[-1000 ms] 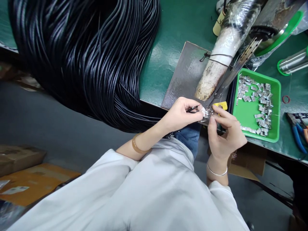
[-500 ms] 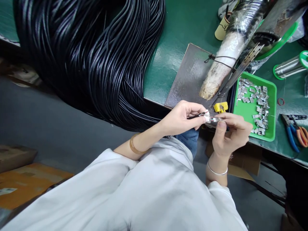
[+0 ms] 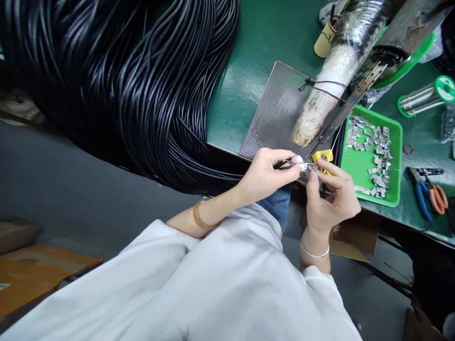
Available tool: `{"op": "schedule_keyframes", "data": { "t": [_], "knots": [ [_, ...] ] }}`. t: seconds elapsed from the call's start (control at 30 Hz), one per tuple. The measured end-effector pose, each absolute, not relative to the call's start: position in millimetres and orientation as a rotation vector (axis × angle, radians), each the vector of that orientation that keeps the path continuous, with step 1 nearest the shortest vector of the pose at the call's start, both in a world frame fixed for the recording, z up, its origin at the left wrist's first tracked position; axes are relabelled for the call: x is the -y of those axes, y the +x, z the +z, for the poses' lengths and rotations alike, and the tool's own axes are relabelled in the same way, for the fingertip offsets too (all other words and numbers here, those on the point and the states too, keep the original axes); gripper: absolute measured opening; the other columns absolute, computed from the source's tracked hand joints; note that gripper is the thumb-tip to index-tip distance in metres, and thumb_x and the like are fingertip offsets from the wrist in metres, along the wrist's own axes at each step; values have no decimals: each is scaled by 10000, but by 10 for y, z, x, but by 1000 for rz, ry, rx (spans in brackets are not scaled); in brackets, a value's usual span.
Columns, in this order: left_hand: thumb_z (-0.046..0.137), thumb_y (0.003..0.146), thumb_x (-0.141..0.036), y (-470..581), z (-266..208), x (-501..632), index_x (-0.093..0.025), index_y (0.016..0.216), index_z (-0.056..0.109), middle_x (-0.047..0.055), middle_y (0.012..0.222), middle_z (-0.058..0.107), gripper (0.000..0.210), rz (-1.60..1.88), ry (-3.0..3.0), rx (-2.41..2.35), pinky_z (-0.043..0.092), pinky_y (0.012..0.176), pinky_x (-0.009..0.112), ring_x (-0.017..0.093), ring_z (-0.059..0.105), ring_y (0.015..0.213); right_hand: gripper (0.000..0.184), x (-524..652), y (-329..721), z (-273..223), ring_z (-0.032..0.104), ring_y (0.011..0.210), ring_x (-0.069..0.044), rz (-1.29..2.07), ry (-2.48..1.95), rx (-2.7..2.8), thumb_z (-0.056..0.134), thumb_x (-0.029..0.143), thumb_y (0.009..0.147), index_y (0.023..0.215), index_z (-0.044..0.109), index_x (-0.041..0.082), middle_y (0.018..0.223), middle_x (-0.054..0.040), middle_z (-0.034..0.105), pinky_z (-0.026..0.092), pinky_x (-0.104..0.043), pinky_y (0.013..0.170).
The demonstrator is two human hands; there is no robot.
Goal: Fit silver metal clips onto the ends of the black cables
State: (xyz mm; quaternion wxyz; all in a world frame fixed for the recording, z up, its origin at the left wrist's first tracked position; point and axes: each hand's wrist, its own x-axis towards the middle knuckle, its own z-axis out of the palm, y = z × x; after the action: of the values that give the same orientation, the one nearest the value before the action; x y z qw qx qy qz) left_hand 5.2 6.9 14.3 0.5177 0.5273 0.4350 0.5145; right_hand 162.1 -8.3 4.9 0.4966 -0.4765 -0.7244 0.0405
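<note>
My left hand (image 3: 268,173) is closed in a pinch around the end of a black cable (image 3: 282,164). Something white (image 3: 297,160), perhaps tape or a wrap, shows at its fingertips. Facing it, my right hand (image 3: 332,192) pinches a small silvery metal connector (image 3: 310,167) against the cable end; fingers partly hide where they meet. A thin silvery wire (image 3: 336,141) rises past the right forefinger. Just behind the fingertips is a yellow block (image 3: 323,155), partly covered by the right hand.
A green tray (image 3: 397,166) of metal connectors stands right of my hands. Beyond are pliers (image 3: 424,192) and a wire spool (image 3: 421,100). A wrapped white tube (image 3: 314,106) slants over a dark plate (image 3: 272,109). A large black cable bundle (image 3: 149,94) hangs over the left table edge.
My right hand has shifted left, closer to the left fingertips, bringing the connector up to the cable end. The thin silvery wire now shows above the right fingers. The view has shifted slightly.
</note>
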Motion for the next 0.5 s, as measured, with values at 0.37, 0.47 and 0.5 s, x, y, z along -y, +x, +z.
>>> {"op": "schedule_keyframes", "data": {
  "t": [0.37, 0.47, 0.5],
  "knots": [
    [643, 827, -273, 77, 88, -156, -121, 678, 630, -18, 636, 515, 213, 1235, 1171, -1152, 356, 568, 194, 65, 418, 608, 137, -20, 1555, 79, 750, 947, -209, 164, -1174, 1744, 714, 130, 819, 910, 664, 220, 1081, -43, 760, 653, -378, 794],
    [654, 824, -293, 67, 110, -160, -122, 693, 648, -18, 644, 530, 215, 1239, 1174, -1142, 357, 561, 190, 63, 420, 605, 130, -17, 1546, 156, 746, 985, -217, 156, -1158, 1771, 705, 133, 831, 918, 680, 226, 1068, -36, 759, 650, -384, 815],
    [655, 825, -299, 65, 109, -161, -123, 699, 654, -19, 647, 532, 217, 1239, 1174, -1127, 356, 560, 189, 62, 422, 606, 134, -12, 1544, 177, 744, 1001, -217, 150, -1151, 1786, 705, 128, 831, 919, 684, 227, 1063, -32, 758, 647, -385, 838]
  ]
}}
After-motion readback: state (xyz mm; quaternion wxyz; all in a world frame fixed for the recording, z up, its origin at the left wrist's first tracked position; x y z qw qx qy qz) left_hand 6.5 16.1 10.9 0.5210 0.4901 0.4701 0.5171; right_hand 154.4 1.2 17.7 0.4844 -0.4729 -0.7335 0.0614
